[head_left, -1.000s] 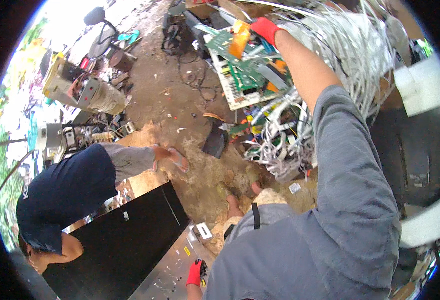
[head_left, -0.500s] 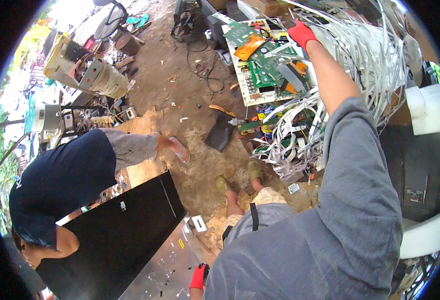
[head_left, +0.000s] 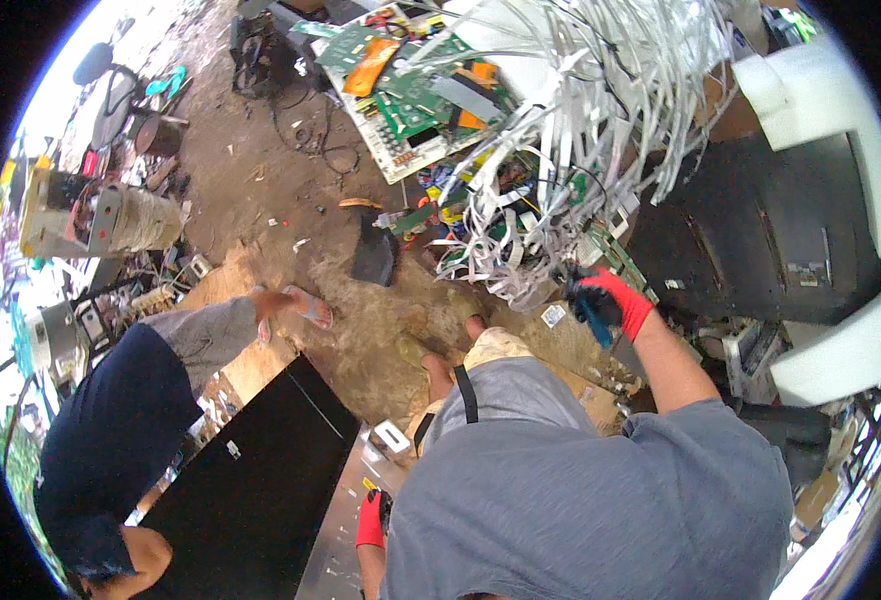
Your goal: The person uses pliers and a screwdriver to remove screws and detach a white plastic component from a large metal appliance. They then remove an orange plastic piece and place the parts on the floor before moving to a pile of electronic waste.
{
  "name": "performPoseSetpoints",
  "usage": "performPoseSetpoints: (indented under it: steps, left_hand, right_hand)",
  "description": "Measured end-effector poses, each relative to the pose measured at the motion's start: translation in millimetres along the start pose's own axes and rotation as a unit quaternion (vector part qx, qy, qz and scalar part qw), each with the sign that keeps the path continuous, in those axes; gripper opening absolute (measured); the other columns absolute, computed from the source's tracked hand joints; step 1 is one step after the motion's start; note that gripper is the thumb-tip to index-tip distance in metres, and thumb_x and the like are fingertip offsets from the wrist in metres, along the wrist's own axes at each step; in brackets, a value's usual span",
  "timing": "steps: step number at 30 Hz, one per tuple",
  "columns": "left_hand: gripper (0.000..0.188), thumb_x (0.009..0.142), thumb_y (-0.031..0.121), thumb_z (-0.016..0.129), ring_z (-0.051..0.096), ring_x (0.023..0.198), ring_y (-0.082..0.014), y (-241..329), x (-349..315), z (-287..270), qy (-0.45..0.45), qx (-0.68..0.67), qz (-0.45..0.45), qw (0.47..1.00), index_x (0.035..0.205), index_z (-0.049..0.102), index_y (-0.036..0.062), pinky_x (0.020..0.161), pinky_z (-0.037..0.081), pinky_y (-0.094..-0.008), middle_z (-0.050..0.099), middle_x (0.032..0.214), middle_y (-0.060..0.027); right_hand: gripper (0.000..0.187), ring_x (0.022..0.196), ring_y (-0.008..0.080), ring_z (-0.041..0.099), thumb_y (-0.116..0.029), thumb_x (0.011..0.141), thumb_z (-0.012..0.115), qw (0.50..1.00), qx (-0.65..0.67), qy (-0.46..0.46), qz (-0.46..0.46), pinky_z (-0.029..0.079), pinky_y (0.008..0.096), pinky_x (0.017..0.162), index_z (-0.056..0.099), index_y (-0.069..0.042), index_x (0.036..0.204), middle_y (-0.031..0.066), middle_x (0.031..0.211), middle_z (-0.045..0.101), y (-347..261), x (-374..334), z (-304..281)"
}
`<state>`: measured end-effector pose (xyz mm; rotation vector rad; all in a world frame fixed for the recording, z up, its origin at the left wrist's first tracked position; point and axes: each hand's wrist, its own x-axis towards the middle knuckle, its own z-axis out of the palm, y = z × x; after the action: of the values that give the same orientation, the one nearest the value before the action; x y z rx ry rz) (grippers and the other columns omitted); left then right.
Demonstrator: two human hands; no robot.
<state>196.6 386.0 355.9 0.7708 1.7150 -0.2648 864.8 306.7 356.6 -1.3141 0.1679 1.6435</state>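
Note:
My right hand (head_left: 616,300), in a red and black glove, is closed around a teal-and-black hand tool (head_left: 594,312). The tool's exact kind is blurred. It is held just right of the heap of white ribbon cables (head_left: 506,255). Low in the picture, my left hand (head_left: 371,520), also gloved in red and black, hangs over the silvery metal panel (head_left: 333,540); its fingers are partly hidden beside my shirt. Against that panel lies a big black flat screen panel (head_left: 261,470). Green circuit boards (head_left: 411,85) sit on a white board beyond the cables.
At the left a co-worker in a dark shirt (head_left: 111,420) bends over the black panel. Black casings (head_left: 761,235) and white foam (head_left: 831,360) stand at the right. A dark flat piece (head_left: 373,255) lies on the dirt floor, near a loose black cable (head_left: 326,150).
My right hand has drawn back from the circuit boards toward my body, and the teal-and-black tool now shows in it. My left hand has moved slightly up the picture. The view has shifted.

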Motion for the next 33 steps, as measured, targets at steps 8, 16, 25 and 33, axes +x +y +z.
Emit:
performPoseSetpoints:
  steps: [8,16,25,33]
  left_hand:
    - [0.025,0.09,0.035,0.054,0.054,0.055,-0.0134,38.4,3.9,-26.6,-0.017,0.031,0.027,0.999,0.089,0.058,0.01,0.045,0.045,-0.0301,0.057,0.07,-0.0034]
    - [0.023,0.09,0.032,0.056,0.055,0.056,-0.0135,56.5,-23.3,-2.9,0.014,0.022,0.018,1.0,0.093,0.06,0.0096,0.048,0.046,-0.0294,0.06,0.075,-0.003]
    - [0.025,0.09,0.028,0.056,0.056,0.069,-0.0129,-56.8,7.9,13.6,-0.007,-0.049,-0.023,0.999,0.093,0.063,0.005,0.063,0.044,-0.0292,0.062,0.079,-0.0025]
    - [0.03,0.09,0.029,0.056,0.059,0.075,-0.0156,-94.7,6.7,14.6,0.015,0.027,0.015,0.999,0.097,0.064,0.0013,0.068,0.047,-0.0316,0.066,0.086,-0.0065]
  right_hand:
    - [0.028,0.06,0.0248,0.06,-0.008,0.085,0.057,0.962,0.125,0.225,-0.094,0.055,0.039,0.056,0.051,-0.01,0.112,0.0088,0.077,0.06,117.3,66.3,-80.4]
    - [0.025,0.066,0.0222,0.061,-0.013,0.082,0.062,0.982,0.155,0.047,0.099,0.054,0.0384,0.063,0.056,-0.007,0.105,0.0082,0.078,0.061,110.0,35.8,-5.9]
    - [0.035,0.07,0.0237,0.062,-0.006,0.082,0.06,0.988,0.103,-0.063,0.1,0.054,0.038,0.067,0.048,-0.007,0.114,0.0097,0.086,0.06,79.2,69.8,76.0]
    - [0.031,0.072,0.0217,0.062,-0.004,0.081,0.064,0.994,0.004,-0.084,0.075,0.053,0.0361,0.064,0.051,-0.005,0.109,0.0094,0.087,0.06,83.9,98.0,84.3]
